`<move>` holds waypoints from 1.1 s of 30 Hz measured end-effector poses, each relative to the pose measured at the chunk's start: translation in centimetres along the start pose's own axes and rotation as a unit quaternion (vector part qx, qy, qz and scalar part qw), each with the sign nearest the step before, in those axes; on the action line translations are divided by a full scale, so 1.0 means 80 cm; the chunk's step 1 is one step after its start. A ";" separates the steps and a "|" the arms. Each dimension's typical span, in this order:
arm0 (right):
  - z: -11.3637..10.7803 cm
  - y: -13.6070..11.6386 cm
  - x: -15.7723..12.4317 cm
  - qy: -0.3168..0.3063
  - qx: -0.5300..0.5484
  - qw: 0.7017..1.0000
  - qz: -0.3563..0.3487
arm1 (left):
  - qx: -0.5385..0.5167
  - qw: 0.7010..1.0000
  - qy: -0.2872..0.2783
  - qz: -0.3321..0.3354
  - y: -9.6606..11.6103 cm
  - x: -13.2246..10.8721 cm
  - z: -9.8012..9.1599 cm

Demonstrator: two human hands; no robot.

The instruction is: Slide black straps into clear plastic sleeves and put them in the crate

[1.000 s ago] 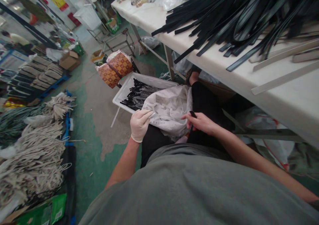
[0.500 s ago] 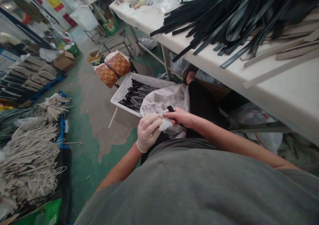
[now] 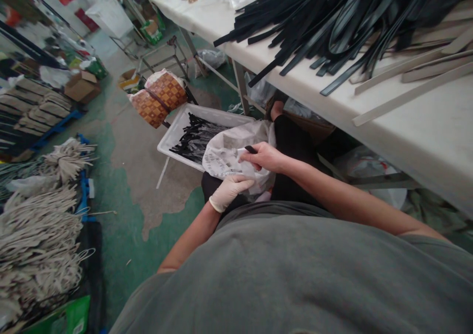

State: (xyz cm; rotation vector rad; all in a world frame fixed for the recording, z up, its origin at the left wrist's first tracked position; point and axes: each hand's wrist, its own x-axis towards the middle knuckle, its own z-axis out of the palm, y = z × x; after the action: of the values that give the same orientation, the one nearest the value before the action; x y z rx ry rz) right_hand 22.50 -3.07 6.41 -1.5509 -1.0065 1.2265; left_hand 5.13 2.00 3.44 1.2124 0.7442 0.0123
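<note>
Black strips already lie in the tray; long straps still overhang the table's edge. Right hand grips a small black object — left, gloved, cannot tell.

The bag is whitish, the cushion checked orange-brown.

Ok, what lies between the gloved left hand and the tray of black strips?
In the head view, the white bag lies between the gloved left hand and the tray, hiding part of the tray's near side.
</note>
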 end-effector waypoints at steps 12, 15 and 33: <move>-0.017 0.057 -0.028 -0.001 0.139 0.983 0.118 | -0.319 0.934 0.156 -0.034 -0.003 0.051 -0.003; -0.003 0.064 -0.051 -0.083 0.116 0.981 0.133 | -0.370 0.913 0.168 -0.036 0.000 0.062 0.003; 0.018 0.061 -0.039 -0.111 0.099 0.978 0.146 | -0.243 0.969 0.037 0.001 -0.036 0.070 0.020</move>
State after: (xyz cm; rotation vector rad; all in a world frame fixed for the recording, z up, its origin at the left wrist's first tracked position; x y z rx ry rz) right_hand 20.86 -7.13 2.36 -1.4620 -0.7821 1.6834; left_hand 9.15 1.75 -1.64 0.7470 0.7503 0.2311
